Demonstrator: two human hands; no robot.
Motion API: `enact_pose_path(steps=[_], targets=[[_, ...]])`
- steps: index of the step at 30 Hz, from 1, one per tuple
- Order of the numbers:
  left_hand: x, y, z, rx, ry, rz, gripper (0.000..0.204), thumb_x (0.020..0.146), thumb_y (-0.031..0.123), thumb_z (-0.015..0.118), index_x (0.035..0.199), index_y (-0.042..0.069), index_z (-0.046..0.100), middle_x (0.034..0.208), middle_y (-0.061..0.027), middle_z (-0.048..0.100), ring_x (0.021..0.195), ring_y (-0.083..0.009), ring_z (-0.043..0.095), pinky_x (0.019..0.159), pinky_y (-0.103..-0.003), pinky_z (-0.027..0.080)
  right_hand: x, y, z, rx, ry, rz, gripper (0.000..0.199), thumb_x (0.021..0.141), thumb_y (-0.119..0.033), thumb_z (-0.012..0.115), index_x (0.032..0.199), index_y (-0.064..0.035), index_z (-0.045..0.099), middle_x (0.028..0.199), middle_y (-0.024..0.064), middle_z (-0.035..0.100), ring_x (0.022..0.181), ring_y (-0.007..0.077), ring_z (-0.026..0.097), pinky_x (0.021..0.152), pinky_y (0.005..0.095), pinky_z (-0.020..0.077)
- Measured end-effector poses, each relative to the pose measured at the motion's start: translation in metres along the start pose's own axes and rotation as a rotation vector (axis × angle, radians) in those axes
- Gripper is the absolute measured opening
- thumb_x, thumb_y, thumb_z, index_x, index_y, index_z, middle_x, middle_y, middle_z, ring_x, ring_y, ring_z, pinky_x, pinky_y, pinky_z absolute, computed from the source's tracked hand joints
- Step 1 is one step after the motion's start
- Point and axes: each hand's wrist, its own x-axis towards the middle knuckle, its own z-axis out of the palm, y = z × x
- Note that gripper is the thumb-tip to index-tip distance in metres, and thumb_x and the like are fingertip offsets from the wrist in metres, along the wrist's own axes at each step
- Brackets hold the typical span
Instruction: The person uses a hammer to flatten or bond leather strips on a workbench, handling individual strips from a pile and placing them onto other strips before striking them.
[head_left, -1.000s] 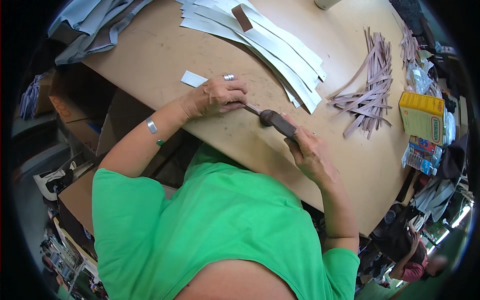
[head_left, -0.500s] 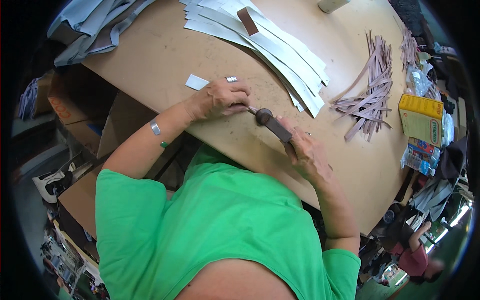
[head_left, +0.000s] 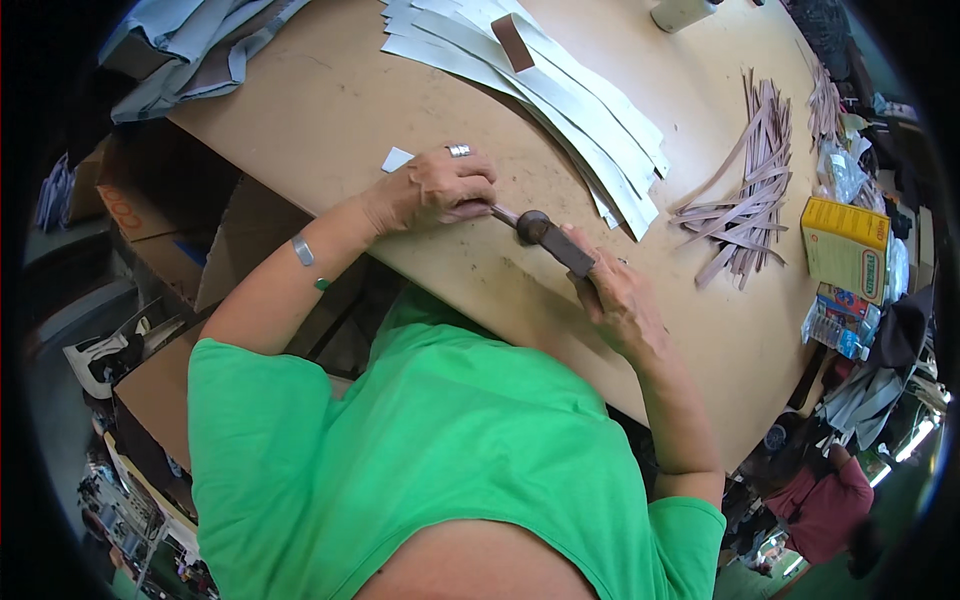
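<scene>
My left hand point(head_left: 440, 188), fingers pinched together, holds a thin brown strip point(head_left: 503, 212) above the tabletop. The strip's other end meets the round head of a dark hand tool point(head_left: 556, 246), which has a flat block-like body behind it. My right hand point(head_left: 617, 300) is closed around that tool from the right; its handles are mostly hidden in my palm. I cannot make out exactly how the strip sits at the round head. A small white piece point(head_left: 397, 159) lies just beyond my left wrist, partly covered by the hand.
Long white strips point(head_left: 560, 100) lie fanned across the table point(head_left: 420, 115), with a curled brown band point(head_left: 513, 42) on them. Farther right are a tangle of brown strips point(head_left: 745, 190) and a yellow box point(head_left: 845, 245). Grey folded material point(head_left: 190, 60) sits far left. A person point(head_left: 825, 505) appears lower right.
Both hands remain closed, on the strip and the tool; the tool has shifted slightly right. Tabletop items sit slightly farther right in view. The person at lower right has changed posture.
</scene>
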Motion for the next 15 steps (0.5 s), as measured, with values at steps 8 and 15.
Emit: enact_pose_path(steps=[8, 15], targets=[[-0.001, -0.003, 0.000, 0.033, 0.023, 0.057, 0.019, 0.068, 0.008, 0.073, 0.085, 0.008, 0.063, 0.086, -0.0047, 0.059, 0.077, -0.0214, 0.057, 0.068, -0.032, 0.048, 0.016, -0.016, -0.007, -0.043, -0.071, 0.052, 0.061, 0.080, -0.007, 0.060, 0.136, -0.0226, 0.041, 0.074, 0.0088, 0.054, 0.058, 0.0262, 0.056, 0.050, 0.0372, 0.0443], [-0.005, -0.008, -0.014, 0.052, 0.027, 0.060, 0.018, 0.068, 0.009, 0.073, 0.082, 0.007, 0.061, 0.085, -0.0040, 0.058, 0.075, -0.0214, 0.057, 0.067, -0.032, 0.048, 0.015, -0.015, 0.000, -0.027, -0.026, 0.020, 0.061, 0.079, -0.006, 0.059, 0.136, -0.0216, 0.041, 0.075, 0.0079, 0.054, 0.059, 0.0254, 0.057, 0.050, 0.0360, 0.0453]])
